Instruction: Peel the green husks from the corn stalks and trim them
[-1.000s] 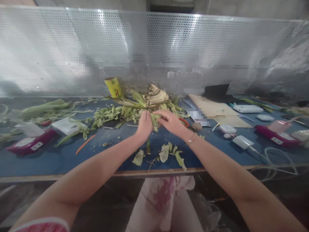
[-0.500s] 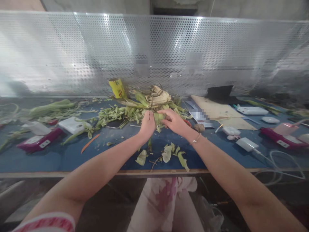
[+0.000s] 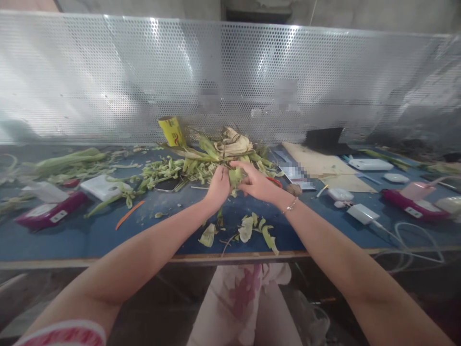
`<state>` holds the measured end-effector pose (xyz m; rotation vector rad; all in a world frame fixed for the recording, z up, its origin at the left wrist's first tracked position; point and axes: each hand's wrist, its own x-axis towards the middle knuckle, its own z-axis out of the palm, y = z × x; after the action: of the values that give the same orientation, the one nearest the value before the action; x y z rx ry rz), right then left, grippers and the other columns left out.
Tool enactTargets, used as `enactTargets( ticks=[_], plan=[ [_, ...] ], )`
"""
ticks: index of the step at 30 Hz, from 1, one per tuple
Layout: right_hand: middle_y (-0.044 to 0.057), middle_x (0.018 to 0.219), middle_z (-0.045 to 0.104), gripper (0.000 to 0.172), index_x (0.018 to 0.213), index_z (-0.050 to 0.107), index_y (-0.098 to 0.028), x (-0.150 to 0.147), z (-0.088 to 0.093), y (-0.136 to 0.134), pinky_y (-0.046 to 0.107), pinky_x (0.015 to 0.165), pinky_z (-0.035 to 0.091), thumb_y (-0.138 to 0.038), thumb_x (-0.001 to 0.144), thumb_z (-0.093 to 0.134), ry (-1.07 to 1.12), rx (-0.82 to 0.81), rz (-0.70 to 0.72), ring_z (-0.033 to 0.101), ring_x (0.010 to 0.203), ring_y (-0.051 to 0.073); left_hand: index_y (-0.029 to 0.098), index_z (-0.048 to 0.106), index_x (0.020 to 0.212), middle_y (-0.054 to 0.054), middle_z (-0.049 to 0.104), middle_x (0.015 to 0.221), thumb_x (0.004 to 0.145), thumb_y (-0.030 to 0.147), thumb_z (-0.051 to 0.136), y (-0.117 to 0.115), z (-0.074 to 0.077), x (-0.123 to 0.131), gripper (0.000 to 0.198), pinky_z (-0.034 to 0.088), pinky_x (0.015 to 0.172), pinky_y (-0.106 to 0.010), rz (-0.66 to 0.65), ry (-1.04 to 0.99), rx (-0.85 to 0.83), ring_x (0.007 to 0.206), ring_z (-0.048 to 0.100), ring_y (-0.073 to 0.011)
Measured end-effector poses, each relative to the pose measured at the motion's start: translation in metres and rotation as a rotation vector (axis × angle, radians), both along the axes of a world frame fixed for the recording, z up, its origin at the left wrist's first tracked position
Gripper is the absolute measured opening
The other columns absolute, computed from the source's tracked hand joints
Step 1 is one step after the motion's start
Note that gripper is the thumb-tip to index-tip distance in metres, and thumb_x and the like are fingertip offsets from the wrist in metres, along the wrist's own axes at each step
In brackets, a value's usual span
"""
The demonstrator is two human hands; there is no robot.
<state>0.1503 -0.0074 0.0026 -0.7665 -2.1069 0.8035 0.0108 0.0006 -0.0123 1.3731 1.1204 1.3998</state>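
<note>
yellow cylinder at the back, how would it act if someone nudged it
The yellow cylinder would probably tip easily, since it already leans. Once flat it may well roll, given its rounded side. It is likely light for its size, as its open top looks hollow.

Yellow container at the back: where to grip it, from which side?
Probably the upper wall of the yellow container, approached from above and the left: that part shows bare, while leaves crowd its base on the right.
</note>
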Motion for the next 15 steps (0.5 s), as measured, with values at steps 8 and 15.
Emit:
enactTargets(
  ticks=[8, 15],
  plan=[
    [0.01, 0.14, 0.027, 0.061, 0.133, 0.028, -0.03, 0.0063, 0.005, 0.0001, 0.019, 0.047, 0.05, -0.011, 0.078, 0.046, -0.026, -0.02, 0.032, 0.048, 0.052, 0.001, 0.02, 0.037, 0.072, 0.007, 0.038, 0.038, 0.087, 0.03, 0.037, -0.0033, 0.0082, -0.0044, 0.018, 0.026, 0.04, -0.019, 0.067, 0.205, 0.102, 0.034, 0.036, -0.0078],
    [0.01, 0.134, 0.036, 0.056, 0.131, 0.034, -0.028, 0.0047, -0.0006, 0.003, 0.019, 0.046, 0.047, -0.01, 0.079, 0.044, -0.008, 0.096, -0.043, 0.046, 0.05, 0.001, 0.021, 0.035, 0.071, 0.009, 0.033, 0.036, 0.088, 0.032, 0.034, -0.0015, 0.0039, -0.0001, 0.02, 0.021, 0.035, -0.017, -0.02, 0.049, -0.012, 0.029, 0.028, -0.0063]
  ],
)
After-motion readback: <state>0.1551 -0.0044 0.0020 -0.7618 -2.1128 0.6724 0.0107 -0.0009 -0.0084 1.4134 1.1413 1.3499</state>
